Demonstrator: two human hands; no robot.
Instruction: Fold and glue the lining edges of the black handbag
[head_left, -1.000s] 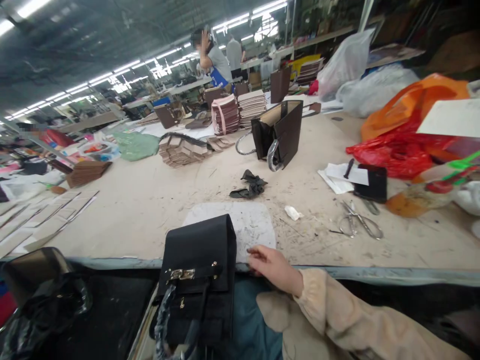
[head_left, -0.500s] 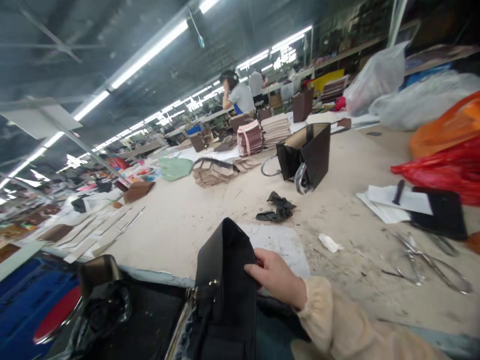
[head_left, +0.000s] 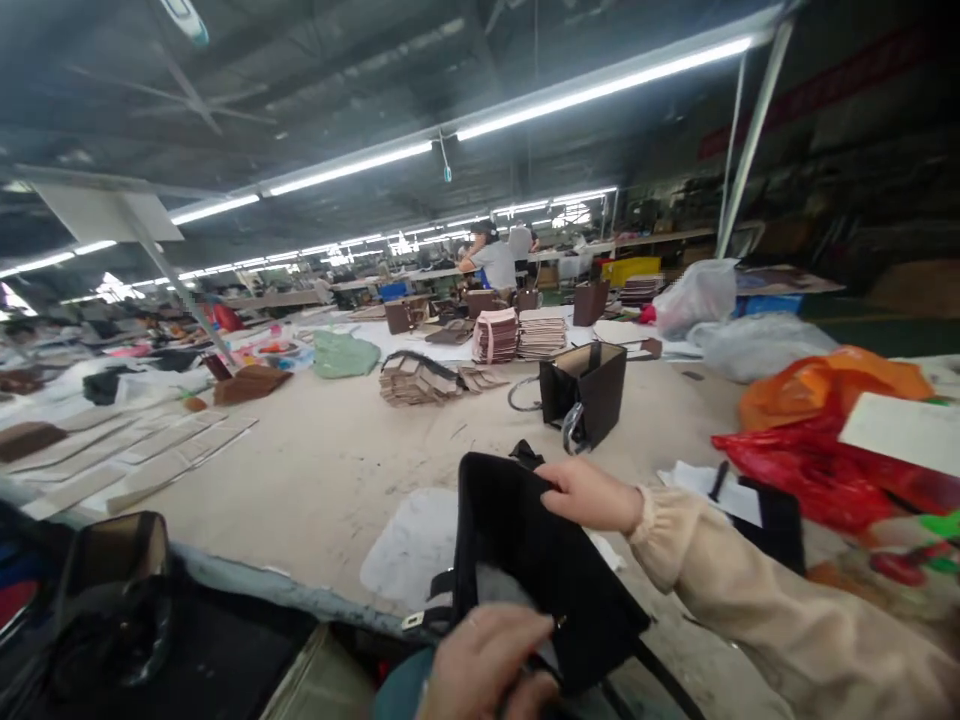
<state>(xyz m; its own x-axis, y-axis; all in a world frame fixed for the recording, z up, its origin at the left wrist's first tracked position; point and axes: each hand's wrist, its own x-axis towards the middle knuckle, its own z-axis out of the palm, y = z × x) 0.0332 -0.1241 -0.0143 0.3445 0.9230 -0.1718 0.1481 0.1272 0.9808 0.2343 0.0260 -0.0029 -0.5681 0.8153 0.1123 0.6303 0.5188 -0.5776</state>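
Observation:
A black handbag is tilted at the table's near edge, its dark inside facing me. My right hand is closed on its upper rim, thumb on the inner side. Low in the view, my left hand is slightly blurred, its fingers curled over the bag's near edge. Greyish material shows inside the bag behind those fingers. A small metal fitting sits at the bag's left side. Behind it stands a dark brown handbag with loop handles wrapped in clear film.
Stacked brown pieces, a green bag and flat strips lie across the table. At right are red plastic and orange plastic. Another dark bag sits lower left. A person works far back.
The black handbag has moved right and tipped, so its inside shows. My left hand has come into view at its near edge. My right hand stays on the rim; the camera has turned.

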